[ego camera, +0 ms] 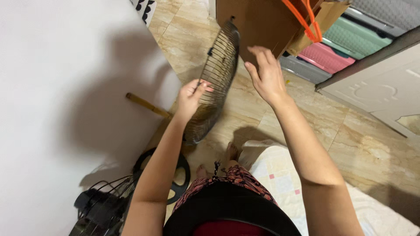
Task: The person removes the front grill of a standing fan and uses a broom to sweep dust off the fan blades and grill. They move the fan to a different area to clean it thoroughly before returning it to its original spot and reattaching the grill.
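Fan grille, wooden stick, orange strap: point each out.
fan grille (pixel 216 76), head view, on its black wire ribs.
wooden stick (pixel 146 105), head view, mid-shaft.
orange strap (pixel 302 17), head view, on the loop.

Floor: beige marble-look tiles (pixel 376 153), glossy, shadows falling across them.
Wall: plain white wall (pixel 52 87) filling the left side.
Stick: a yellowish wooden handle (pixel 146 105) poking out from the wall's edge, low over the tiles.
Box: a brown cardboard box (pixel 258 22) up top, with orange straps (pixel 306 19) hanging across it.
Baskets: green (pixel 356 37), pink (pixel 326 57) and grey (pixel 304 70) plastic baskets stacked at the upper right.
Door: a cream panelled door (pixel 385 87) beside them.
Mat: a pale patterned mat (pixel 280 170) lying on the tiles.
Fan: the fan body and its round base (pixel 179 175) down at bottom left.
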